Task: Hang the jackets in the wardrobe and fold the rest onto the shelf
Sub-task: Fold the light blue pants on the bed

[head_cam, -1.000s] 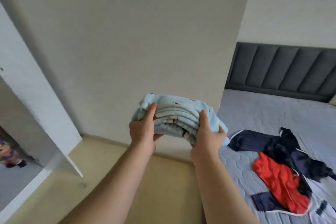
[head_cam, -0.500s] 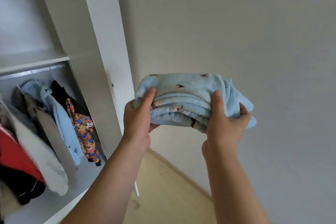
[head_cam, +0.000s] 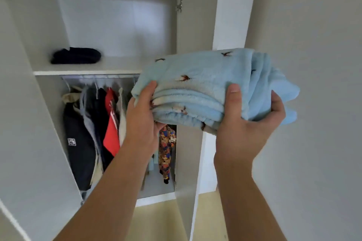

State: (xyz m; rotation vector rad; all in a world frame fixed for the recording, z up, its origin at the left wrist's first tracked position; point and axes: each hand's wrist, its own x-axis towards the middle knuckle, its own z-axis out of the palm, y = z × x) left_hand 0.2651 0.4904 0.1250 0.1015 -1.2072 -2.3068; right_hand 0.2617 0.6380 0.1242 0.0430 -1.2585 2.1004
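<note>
**Folded blue fleece held up before the open wardrobe**

The wardrobe (head_cam: 117, 25) fills the left and middle of the view, seen from below, with both doors swung open: the left door (head_cam: 23, 123) runs down the left edge and the right door (head_cam: 195, 45) stands edge-on near the middle. A plain pale wall (head_cam: 313, 25) takes up the right side, and a strip of yellowish floor (head_cam: 160, 221) shows at the bottom.

Inside, a white shelf (head_cam: 121, 62) divides the upper compartment from the hanging space. Under it runs a rail (head_cam: 98, 77) with jackets (head_cam: 80, 143) on hangers: dark, grey, red and cream ones packed together, and a bright patterned one (head_cam: 166, 143) at the right end, partly hidden by the left wrist.

The fleece (head_cam: 195, 88), pale blue with small brown marks, is folded into a thick stack. It is in the air in front of the wardrobe, about level with the shelf edge and to the right of it, not resting on anything but the hands.

The left hand (head_cam: 143, 123) grips the stack's left end, thumb on top and fingers curled underneath. The right hand (head_cam: 248, 129) grasps the right end the same way, with its fingers wrapped round the far side.

A dark folded garment (head_cam: 76, 55) lies on the left of the shelf. A metal hinge (head_cam: 179, 5) sits high on the right door.
</note>
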